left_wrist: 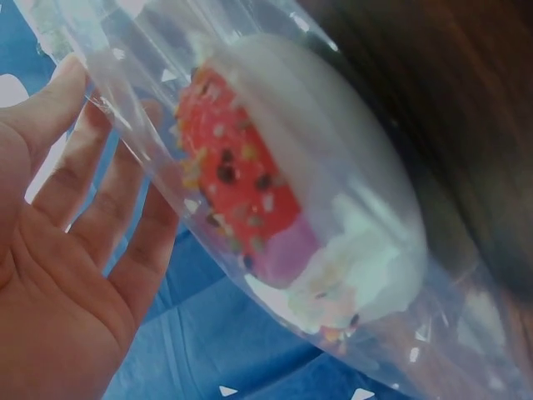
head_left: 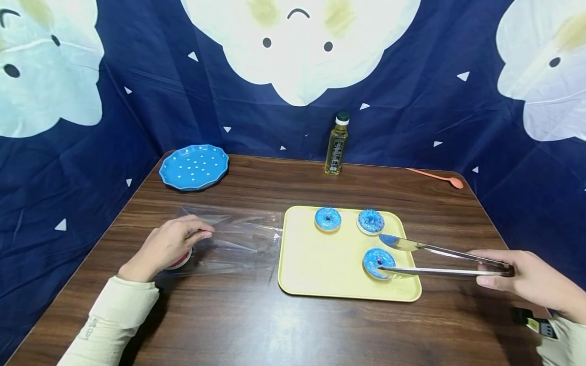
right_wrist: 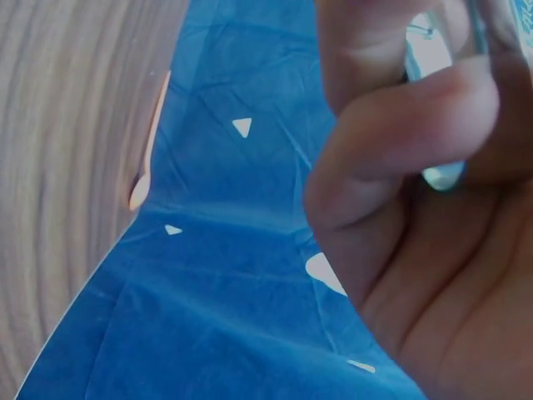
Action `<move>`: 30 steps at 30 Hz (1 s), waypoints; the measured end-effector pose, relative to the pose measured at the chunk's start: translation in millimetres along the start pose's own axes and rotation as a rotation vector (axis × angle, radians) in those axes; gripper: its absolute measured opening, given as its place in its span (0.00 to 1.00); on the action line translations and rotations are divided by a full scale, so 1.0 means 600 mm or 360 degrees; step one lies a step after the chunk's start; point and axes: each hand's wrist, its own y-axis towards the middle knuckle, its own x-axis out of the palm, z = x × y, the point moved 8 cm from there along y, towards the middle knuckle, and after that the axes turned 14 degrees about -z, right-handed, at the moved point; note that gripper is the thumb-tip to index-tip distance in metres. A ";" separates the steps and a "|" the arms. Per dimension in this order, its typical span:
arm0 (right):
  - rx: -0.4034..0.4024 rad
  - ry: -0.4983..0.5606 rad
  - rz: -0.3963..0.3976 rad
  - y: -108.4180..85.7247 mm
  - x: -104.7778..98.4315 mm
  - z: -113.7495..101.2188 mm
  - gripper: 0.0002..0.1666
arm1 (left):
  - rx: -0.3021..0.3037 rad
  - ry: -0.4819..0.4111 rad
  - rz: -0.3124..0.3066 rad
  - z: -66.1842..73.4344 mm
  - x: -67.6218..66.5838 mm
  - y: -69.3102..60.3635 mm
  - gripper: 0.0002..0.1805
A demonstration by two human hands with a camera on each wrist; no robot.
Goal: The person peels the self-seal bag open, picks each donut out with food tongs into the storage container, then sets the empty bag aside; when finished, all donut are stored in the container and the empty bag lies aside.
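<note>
My left hand [head_left: 176,241] pinches the edge of a clear plastic bag [head_left: 247,239] lying on the table. Inside the bag, partly hidden under that hand, is a donut with red, sprinkled icing [left_wrist: 237,158], seen large in the left wrist view. In my right hand [head_left: 531,279] are metal tongs [head_left: 448,272], gripped near their closed end, arms spread. One tong tip overlaps the front blue donut [head_left: 376,256]; the other is between it and the back right blue donut [head_left: 371,221]. Another blue donut [head_left: 327,219] sits at the back of the yellow tray [head_left: 320,279].
A blue dotted plate [head_left: 194,168] stands at the back left of the wooden table [head_left: 229,325]. An oil bottle [head_left: 336,145] is upright at the back, and an orange spoon [head_left: 439,177] lies at the back right. Blue cloth hangs around the table.
</note>
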 end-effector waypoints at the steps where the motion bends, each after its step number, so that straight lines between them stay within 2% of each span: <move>1: -0.0026 -0.0013 0.0012 0.003 -0.002 -0.004 0.26 | 0.0000 0.0002 0.0001 0.000 0.000 0.000 0.06; 6: -0.0118 -0.0053 0.0046 0.025 -0.006 -0.027 0.26 | -0.0003 -0.0002 -0.0005 -0.001 0.000 0.000 0.06; 13: -0.0180 -0.0045 0.0021 0.068 0.000 -0.061 0.25 | -0.0022 -0.0026 -0.0024 -0.003 0.001 0.000 0.07; 15: -0.0200 -0.0089 0.0034 0.082 0.002 -0.073 0.25 | -0.0028 -0.0032 -0.0030 -0.004 0.002 0.000 0.07; 18: -0.0145 -0.0118 0.0025 0.105 0.007 -0.084 0.25 | -0.0033 -0.0038 -0.0035 -0.004 0.002 0.001 0.07; 23: -0.0021 -0.0062 -0.0053 0.146 0.025 -0.096 0.27 | -0.0028 -0.0034 -0.0025 -0.003 0.001 0.000 0.07; 30: -0.0015 0.0073 -0.0087 0.190 0.049 -0.117 0.25 | -0.0021 -0.0033 -0.0025 -0.005 0.003 0.000 0.07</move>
